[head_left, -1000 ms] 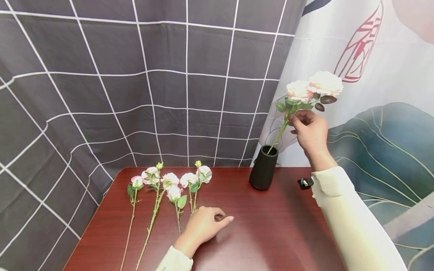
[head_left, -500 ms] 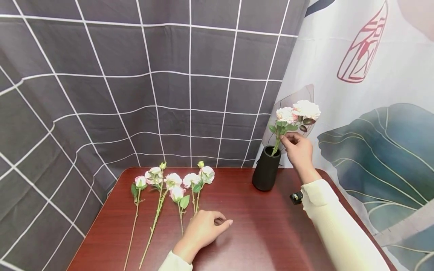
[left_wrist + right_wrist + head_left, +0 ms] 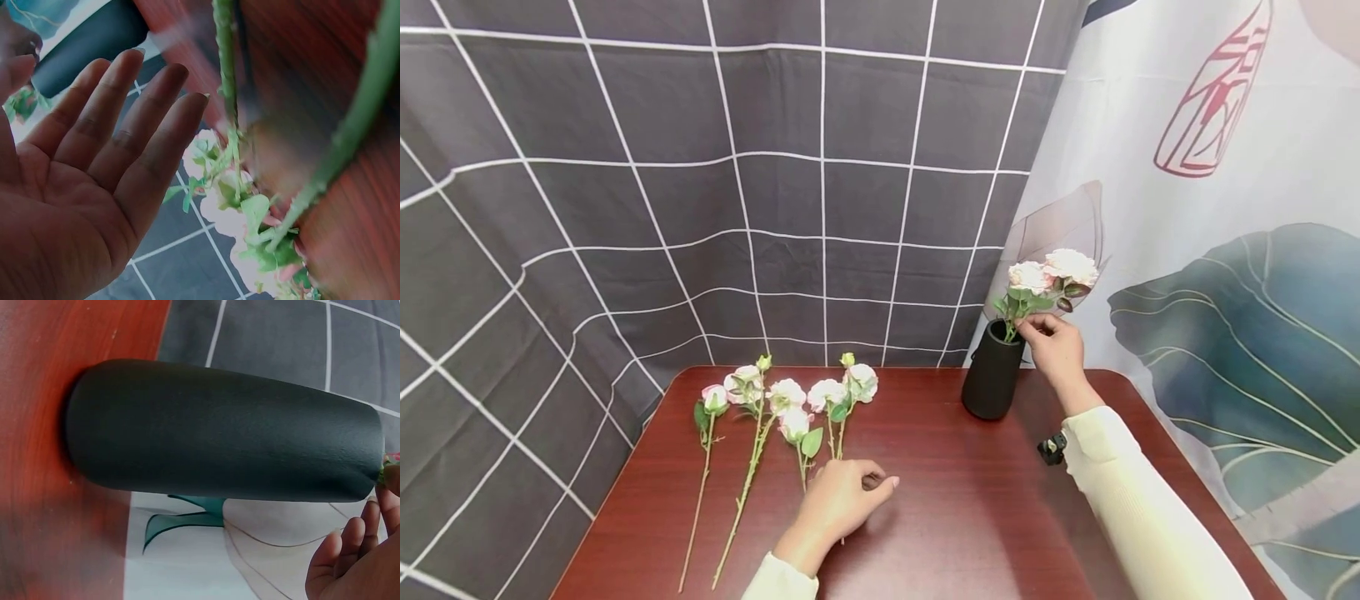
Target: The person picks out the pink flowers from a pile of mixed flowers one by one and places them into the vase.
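A black vase (image 3: 992,379) stands upright at the table's back right. In its mouth is the stem of a pale pink rose spray (image 3: 1051,273) with two blooms and green leaves. My right hand (image 3: 1054,348) pinches that stem just above the rim; in the right wrist view the fingertips sit beside the mouth of the vase (image 3: 225,431). My left hand (image 3: 842,500) hovers low over the table with its fingers relaxed, holding nothing. Under and beside it lies a pink-white rose stem (image 3: 837,400), partly hidden by the hand. The left wrist view shows the palm (image 3: 69,206) empty.
More rose stems lie left of my left hand: one with a single bud (image 3: 715,398) and a longer branch (image 3: 752,458). The red-brown wooden table (image 3: 940,517) meets a dark grid-patterned curtain (image 3: 775,192) behind and a printed light curtain (image 3: 1195,217) on the right.
My right hand has moved down and slightly left, lowering the rose spray deeper into the vase. The left hand has stayed nearly in place.
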A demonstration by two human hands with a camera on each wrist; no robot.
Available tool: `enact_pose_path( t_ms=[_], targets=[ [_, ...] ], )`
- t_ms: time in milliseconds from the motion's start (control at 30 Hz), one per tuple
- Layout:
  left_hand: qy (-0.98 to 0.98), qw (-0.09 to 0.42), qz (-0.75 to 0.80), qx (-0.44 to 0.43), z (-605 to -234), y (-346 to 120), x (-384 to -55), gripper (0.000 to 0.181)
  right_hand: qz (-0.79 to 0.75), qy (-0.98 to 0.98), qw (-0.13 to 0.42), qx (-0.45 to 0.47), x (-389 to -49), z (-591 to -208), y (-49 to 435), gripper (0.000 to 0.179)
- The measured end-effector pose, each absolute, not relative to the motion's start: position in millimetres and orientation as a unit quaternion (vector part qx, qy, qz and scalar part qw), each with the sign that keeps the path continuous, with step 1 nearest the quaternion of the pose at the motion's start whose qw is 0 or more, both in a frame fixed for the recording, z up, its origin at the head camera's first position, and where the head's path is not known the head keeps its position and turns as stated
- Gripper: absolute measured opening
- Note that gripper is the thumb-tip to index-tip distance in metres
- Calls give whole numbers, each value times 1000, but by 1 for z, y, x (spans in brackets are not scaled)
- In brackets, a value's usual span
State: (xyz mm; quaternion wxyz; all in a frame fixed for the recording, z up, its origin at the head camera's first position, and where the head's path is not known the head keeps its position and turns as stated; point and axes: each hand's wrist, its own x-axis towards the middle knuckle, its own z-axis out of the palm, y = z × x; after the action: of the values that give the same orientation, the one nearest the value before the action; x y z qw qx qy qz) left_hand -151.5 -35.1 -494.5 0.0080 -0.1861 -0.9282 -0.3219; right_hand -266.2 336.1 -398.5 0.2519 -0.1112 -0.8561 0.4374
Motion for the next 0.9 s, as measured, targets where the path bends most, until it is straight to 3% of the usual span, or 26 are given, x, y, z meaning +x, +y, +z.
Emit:
enact_pose_path(
  t_ms=[233, 433, 767, 900],
  targets=[
    [-936, 36, -309, -166, -500, -45, -154, 17, 446, -857, 232, -111, -269, -406, 333, 35],
    [-956, 19, -270, -110, -497, -51, -157, 7, 446, -858, 224, -118, -270, -408, 334, 37],
    [-975, 29, -214, -58, -505, -56, -163, 34, 451, -854, 225, -129, -269, -411, 339, 41],
    [-977, 10, -210, -44, -499, -54, -167, 40, 474, -839, 233, -130, -270, -410, 340, 41]
  ],
)
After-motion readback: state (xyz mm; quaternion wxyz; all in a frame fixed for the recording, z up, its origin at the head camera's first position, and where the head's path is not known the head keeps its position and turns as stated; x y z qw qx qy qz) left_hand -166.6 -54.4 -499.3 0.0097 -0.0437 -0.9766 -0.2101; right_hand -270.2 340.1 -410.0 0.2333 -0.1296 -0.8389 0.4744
